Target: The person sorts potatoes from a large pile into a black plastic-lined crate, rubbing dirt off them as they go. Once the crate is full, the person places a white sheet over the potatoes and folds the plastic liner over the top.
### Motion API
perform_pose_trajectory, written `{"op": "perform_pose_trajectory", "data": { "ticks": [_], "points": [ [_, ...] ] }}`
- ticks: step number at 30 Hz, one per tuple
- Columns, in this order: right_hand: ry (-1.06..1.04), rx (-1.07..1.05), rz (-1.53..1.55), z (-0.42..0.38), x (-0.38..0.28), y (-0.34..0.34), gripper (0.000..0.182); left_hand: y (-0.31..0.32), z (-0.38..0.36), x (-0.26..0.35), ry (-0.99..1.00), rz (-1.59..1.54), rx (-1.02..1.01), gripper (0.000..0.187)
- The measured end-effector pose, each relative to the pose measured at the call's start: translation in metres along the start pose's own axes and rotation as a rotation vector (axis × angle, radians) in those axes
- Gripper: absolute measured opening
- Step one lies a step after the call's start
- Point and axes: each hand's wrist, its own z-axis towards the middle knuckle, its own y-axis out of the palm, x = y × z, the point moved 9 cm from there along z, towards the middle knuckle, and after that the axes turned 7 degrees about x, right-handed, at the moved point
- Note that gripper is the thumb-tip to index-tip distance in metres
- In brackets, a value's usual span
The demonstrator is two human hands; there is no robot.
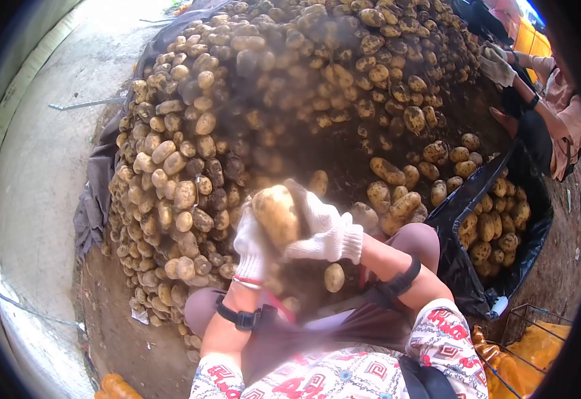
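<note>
Both of my hands wear white knit gloves and are raised together over my lap. My left hand point(250, 245) is closed on the near side of a large pale potato point(276, 216). From the other side my right hand point(327, 231) presses in with bent fingers, at a darker brown surface against that potato. Much of the potato's underside is hidden by the gloves. Below my right wrist a smaller potato point(334, 278) lies near my knees. Right of my hands is a loose group of potatoes point(397, 199).
A big heap of soil-covered potatoes point(191, 153) rises ahead and to the left. An open black bag point(533, 219) with potatoes inside stands at right. Another person's gloved hand point(497, 68) shows at upper right. Orange mesh sacks point(533, 352) lie at lower right.
</note>
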Motion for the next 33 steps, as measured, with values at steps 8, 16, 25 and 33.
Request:
{"op": "perform_pose_trajectory", "data": {
  "ticks": [8, 16, 25, 33],
  "points": [
    [-0.418, -0.032, -0.161, -0.01, -0.036, 0.014, 0.089, -0.02, -0.008, 0.004, 0.089, 0.135, 0.011, 0.077],
    [-0.04, -0.012, -0.012, -0.003, -0.023, -0.003, 0.106, -0.011, -0.022, 0.0, -0.046, -0.081, 0.104, 0.084],
    [0.03, -0.196, -0.294, -0.001, -0.017, -0.014, 0.054, -0.021, -0.025, 0.003, 0.113, 0.44, 0.077, 0.052],
    [0.167, -0.269, -0.253, -0.007, -0.018, 0.015, 0.045, -0.064, -0.021, 0.024, 0.47, 0.508, 0.477, 0.055]
  ]
}}
